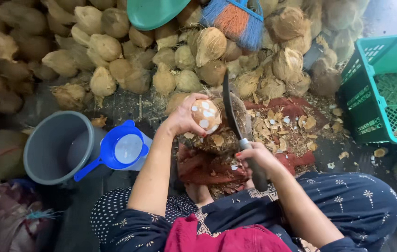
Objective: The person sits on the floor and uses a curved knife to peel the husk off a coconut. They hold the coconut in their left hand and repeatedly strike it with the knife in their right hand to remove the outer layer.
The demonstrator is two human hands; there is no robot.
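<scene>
Left hand (185, 117): wrapped over the top of a partly peeled coconut (206, 115), pinning it on the heap of husk scraps, likely so that the peeled face turns toward the blade.
Right hand (253, 156): clenched on the dark handle of a long cleaver (232, 111), blade upright just beside the coconut's right flank, edge toward the shell, seemingly set to shave it.
Coconut: mid-frame, above the knees, brown skin broken by white patches; underside hidden by fingers and scraps.
Red cloth (207, 168): spread on the floor under the scraps, probably to catch peelings.
Grey bucket (54, 144): near the left arm, a blue strainer (121, 149) resting on its rim; contents not discernible.
Green crate (380, 88): well apart on the right, cut off by the frame edge.
Coconut pile (114, 56): husked nuts behind, within reach.
Broom (235, 21) and green basin (154, 11): upper parts cut off at the top.
Handle end: hidden behind the palm.
</scene>
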